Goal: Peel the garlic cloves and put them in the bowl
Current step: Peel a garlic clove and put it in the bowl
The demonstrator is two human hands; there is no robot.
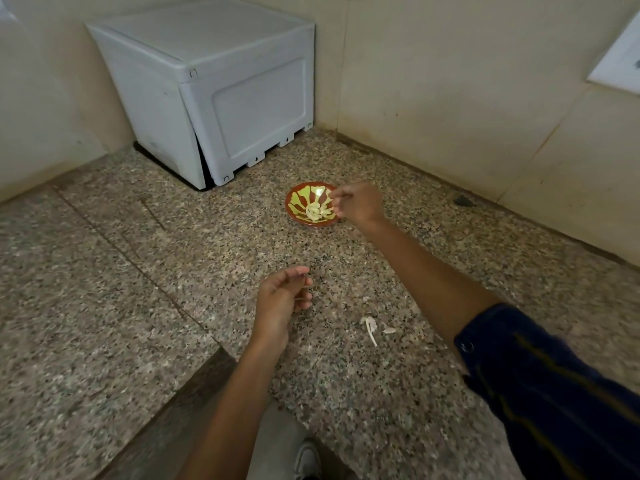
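The right hand (358, 206) hangs over the right rim of the bowl (298, 216), just above centre frame, fingers curled; whether it pinches a clove cannot be told. Peeled garlic cloves (316, 211) lie in the bowl's middle. Lower, the left hand (282, 299) hovers loosely curled, holding nothing visible. Garlic skins (372, 327) litter the desk (138, 289). A clove released too far right could miss the bowl and roll away.

Right hand (356, 206) reaches forward, fingers curled; left hand (282, 299) hangs loosely curled
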